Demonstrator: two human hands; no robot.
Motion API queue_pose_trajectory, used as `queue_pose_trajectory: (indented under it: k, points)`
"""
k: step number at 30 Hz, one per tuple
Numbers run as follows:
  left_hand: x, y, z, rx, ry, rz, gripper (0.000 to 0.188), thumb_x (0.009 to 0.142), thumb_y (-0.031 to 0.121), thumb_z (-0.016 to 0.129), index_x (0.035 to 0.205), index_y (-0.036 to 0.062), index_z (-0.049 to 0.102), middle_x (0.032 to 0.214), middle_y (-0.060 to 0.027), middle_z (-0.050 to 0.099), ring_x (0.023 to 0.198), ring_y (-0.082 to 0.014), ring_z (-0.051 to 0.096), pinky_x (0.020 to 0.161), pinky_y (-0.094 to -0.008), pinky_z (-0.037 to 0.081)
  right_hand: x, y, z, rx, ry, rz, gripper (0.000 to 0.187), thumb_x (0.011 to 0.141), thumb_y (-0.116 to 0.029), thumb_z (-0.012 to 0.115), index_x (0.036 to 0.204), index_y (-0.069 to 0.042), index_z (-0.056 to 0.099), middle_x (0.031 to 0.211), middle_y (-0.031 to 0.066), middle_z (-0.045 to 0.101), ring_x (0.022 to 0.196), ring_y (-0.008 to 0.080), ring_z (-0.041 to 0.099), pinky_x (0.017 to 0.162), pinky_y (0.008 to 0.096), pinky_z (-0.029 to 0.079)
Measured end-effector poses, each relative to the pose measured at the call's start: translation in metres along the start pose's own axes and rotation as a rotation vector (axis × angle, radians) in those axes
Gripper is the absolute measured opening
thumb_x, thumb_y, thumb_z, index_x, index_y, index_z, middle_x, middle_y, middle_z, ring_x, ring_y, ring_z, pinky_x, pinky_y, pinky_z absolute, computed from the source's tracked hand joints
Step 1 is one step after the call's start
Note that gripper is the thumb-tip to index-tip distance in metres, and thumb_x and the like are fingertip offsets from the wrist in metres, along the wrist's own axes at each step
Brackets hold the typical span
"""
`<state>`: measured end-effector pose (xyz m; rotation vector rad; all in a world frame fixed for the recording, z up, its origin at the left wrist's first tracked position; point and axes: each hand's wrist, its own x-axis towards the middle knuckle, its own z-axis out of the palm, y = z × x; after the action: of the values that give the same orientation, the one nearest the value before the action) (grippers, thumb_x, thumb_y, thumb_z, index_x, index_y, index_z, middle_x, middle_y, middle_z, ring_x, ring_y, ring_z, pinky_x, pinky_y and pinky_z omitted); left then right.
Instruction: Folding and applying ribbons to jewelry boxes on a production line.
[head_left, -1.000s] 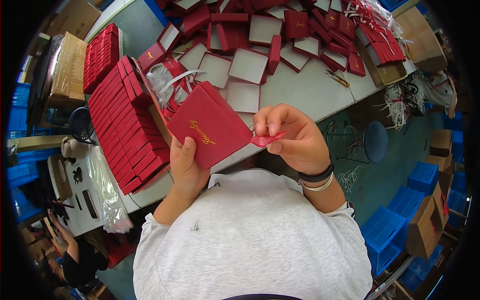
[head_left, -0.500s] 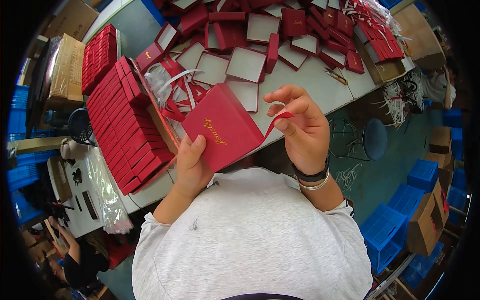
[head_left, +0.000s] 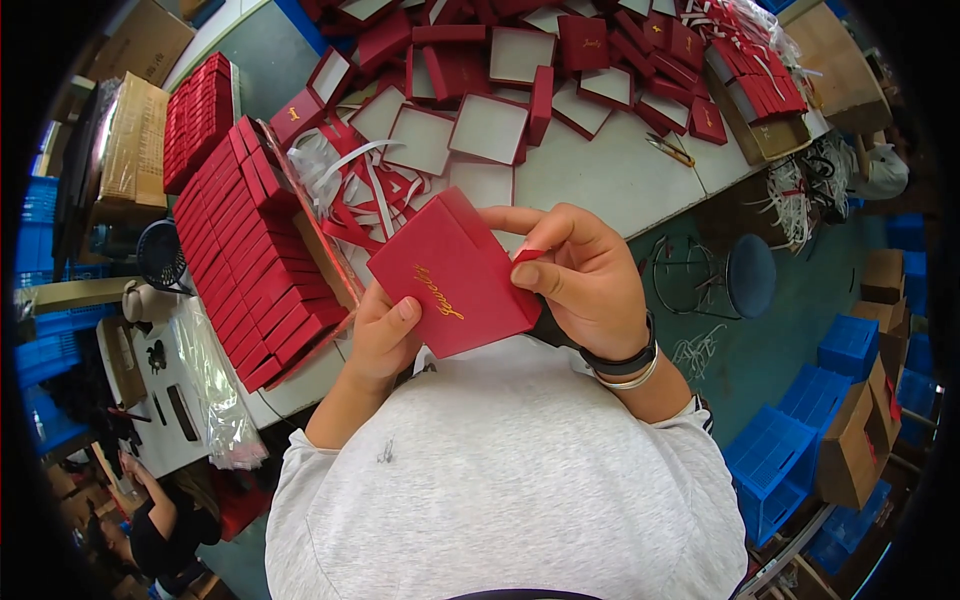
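Note:
A flat red jewelry box (head_left: 455, 285) with gold lettering on its face is held up in front of my chest, tilted. My left hand (head_left: 388, 335) grips its left lower edge, thumb on the face and the other fingers hidden behind it. At the box's right side my right hand (head_left: 580, 275) pinches a short red ribbon (head_left: 526, 257) between thumb and index finger. The ribbon's far end is hidden at the box edge. A dark band and a metal bangle circle my right wrist.
Stacked red boxes (head_left: 255, 260) fill a carton on the left. Loose red lids and trays (head_left: 490, 125) are heaped at the table's back, beside tangled red and white ribbons (head_left: 370, 190). Thread snips (head_left: 670, 150) lie at right. A stool (head_left: 750, 277) and blue crates (head_left: 765, 460) stand beyond; another person (head_left: 160, 525) sits lower left.
My right hand has moved in toward the box with the ribbon, which now shows shorter. The box has turned and its upper corner has shifted slightly right and down.

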<state>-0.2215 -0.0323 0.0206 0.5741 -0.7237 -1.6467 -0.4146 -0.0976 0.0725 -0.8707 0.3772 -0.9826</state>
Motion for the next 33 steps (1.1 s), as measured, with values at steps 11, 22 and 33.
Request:
queue_pose_trajectory:
  k: [11, 22, 33]
  points:
    - [-0.002, 0.001, -0.008, -0.006, -0.04, -0.03, 0.053, 0.086, 0.021, 0.061, 0.129, -0.0019, 0.04, 0.122, -0.0144, 0.054, 0.113, -0.0241, 0.053, 0.095, -0.0369, 0.042, -0.006, -0.002, -0.003, -0.032, 0.01, 0.123, 0.013, 0.079, 0.004, 0.065, 0.088, 0.0, 0.057, 0.097, 0.0127, 0.063, 0.083, 0.0147, 0.063, 0.073, 0.025, 0.052]
    - [-0.004, 0.002, -0.008, 0.002, -0.016, -0.019, 0.054, 0.085, 0.022, 0.063, 0.128, -0.0017, 0.041, 0.122, -0.0144, 0.054, 0.113, -0.024, 0.053, 0.095, -0.0367, 0.042, -0.006, -0.004, 0.002, 0.004, 0.057, 0.267, 0.026, 0.078, 0.006, 0.065, 0.099, -0.001, 0.051, 0.085, 0.0084, 0.062, 0.08, 0.0132, 0.063, 0.072, 0.0244, 0.051]
    - [-0.005, 0.002, -0.01, 0.068, -0.054, -0.136, 0.059, 0.081, 0.023, 0.066, 0.128, -0.0024, 0.04, 0.122, -0.013, 0.054, 0.113, -0.0226, 0.053, 0.095, -0.0352, 0.042, -0.004, -0.002, -0.004, -0.003, -0.011, 0.342, 0.041, 0.085, -0.012, 0.065, 0.113, -0.003, 0.036, 0.07, 0.0015, 0.059, 0.06, 0.0053, 0.053, 0.052, 0.0162, 0.039]
